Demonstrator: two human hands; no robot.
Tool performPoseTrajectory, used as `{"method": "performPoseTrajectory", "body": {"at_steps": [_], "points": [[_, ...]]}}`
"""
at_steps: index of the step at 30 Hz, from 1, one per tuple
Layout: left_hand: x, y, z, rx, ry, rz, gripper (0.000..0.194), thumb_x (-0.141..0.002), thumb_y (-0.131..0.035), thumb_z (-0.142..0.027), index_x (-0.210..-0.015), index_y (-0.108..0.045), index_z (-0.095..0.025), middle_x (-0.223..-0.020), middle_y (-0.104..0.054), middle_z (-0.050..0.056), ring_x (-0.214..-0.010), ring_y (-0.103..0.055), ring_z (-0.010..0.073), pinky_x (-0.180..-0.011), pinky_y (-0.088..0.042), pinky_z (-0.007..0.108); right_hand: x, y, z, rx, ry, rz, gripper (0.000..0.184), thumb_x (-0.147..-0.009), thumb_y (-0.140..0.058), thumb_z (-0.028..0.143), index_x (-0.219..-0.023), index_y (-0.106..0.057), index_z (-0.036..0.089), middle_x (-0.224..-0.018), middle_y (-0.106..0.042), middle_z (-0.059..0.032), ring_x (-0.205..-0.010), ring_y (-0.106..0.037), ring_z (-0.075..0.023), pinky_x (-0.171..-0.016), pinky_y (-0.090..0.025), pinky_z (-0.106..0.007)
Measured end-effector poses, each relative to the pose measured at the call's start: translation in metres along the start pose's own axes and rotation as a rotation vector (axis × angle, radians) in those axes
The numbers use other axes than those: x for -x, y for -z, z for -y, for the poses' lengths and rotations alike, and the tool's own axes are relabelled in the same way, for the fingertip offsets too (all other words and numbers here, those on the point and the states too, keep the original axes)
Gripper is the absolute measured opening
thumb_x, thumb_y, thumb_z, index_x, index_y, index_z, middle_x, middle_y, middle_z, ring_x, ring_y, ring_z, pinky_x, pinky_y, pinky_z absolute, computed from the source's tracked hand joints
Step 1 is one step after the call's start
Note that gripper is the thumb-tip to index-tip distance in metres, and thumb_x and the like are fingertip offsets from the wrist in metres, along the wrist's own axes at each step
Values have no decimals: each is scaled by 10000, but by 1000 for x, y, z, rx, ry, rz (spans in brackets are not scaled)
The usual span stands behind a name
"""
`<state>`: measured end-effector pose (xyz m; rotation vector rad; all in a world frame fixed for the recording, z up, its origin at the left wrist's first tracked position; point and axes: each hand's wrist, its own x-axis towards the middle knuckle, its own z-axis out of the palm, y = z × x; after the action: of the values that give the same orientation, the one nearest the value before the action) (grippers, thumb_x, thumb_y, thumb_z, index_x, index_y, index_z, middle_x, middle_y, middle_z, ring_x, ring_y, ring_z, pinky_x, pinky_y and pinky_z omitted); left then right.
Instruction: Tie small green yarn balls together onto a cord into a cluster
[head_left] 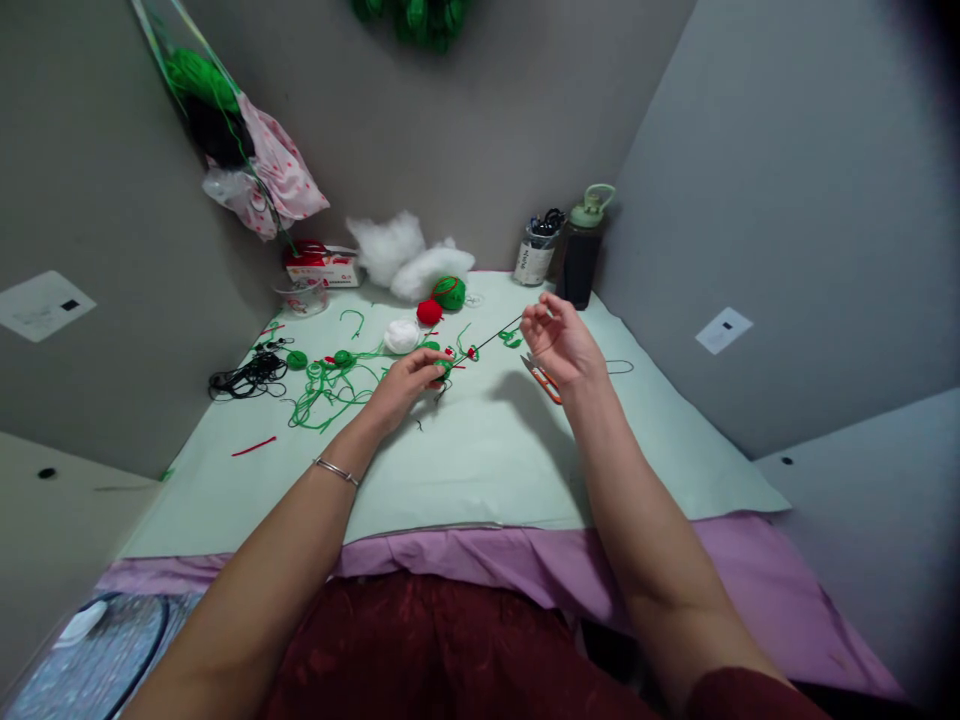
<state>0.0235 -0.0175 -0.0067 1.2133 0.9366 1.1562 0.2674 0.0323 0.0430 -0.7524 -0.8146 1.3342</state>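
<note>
Near the middle of the table, my left hand (411,382) pinches a small green yarn piece (443,369), partly hidden by the fingers. A dark thread (491,338) runs taut from that piece up to my right hand (559,338). My right hand is raised above the table, thumb and fingertips drawn together at the thread; whether a needle is in them is too small to tell. Orange-handled snips (546,383) lie under my right wrist. Small red and green yarn pieces (471,353) lie just beyond my left fingers.
Loose green yarn (326,400) and tangled black cord (251,372) spread at left. White (402,337), red (429,313) and green (450,292) yarn balls sit before white stuffing (390,250). A pen cup (535,255) and a bottle (581,255) stand at the back right.
</note>
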Motion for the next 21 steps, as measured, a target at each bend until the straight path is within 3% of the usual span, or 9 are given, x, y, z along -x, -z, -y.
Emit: {"method": "performPoseTrajectory", "body": {"at_steps": [3,5,10,14,16,18,21], "points": [[2,2,-5,30,17,10,215,-738,-770,-304,-927,-770,-200,-936,-661,40,-851,-574,160,-756,-489,272,-13,19,11,-90,144,-226,211,-893,-662,250,-745,-513,228,-568,-512,65,-726,-668,-95,-857,-580,-281],[3,3,-7,50,20,21,202,-727,-773,-296,-904,-768,-199,-920,-658,41,-827,-562,155,-736,-488,266,-18,33,19,-127,204,-369,248,-930,-566,181,-703,-485,243,-553,-474,69,-714,-629,-77,-937,-542,-292],[3,5,-8,50,11,100,168,-726,-784,-276,-871,-762,-195,-832,-631,30,-766,-550,147,-697,-501,259,-20,57,33,10,287,-468,348,-867,-665,351,-655,-392,308,-507,-369,56,-737,-541,-168,-955,-494,-375],[2,7,-6,59,25,107,237,-767,-779,-307,-977,-759,-199,-900,-670,35,-782,-606,147,-766,-539,293,-17,46,29,140,314,-320,214,-864,-611,335,-747,-443,275,-555,-377,72,-665,-512,-131,-884,-512,-351],[2,8,-6,92,20,77,276,-771,-787,-301,-1027,-748,-208,-993,-698,45,-850,-646,160,-857,-548,331,-12,31,21,159,300,-250,133,-851,-621,307,-836,-506,241,-601,-434,74,-649,-532,-105,-790,-519,-309],[2,8,-6,111,24,67,295,-762,-802,-289,-1038,-741,-204,-1045,-712,53,-916,-674,180,-939,-535,369,-2,12,9,214,280,-156,179,-819,-680,331,-896,-565,218,-624,-493,60,-647,-567,-116,-641,-478,-275],[2,7,-6,123,27,65,307,-744,-822,-273,-1029,-746,-189,-1062,-725,65,-975,-686,204,-1004,-514,405,20,-16,-13,515,315,140,189,-855,-689,390,-883,-638,210,-704,-578,19,-599,-539,-121,-543,-397,-268]]}}
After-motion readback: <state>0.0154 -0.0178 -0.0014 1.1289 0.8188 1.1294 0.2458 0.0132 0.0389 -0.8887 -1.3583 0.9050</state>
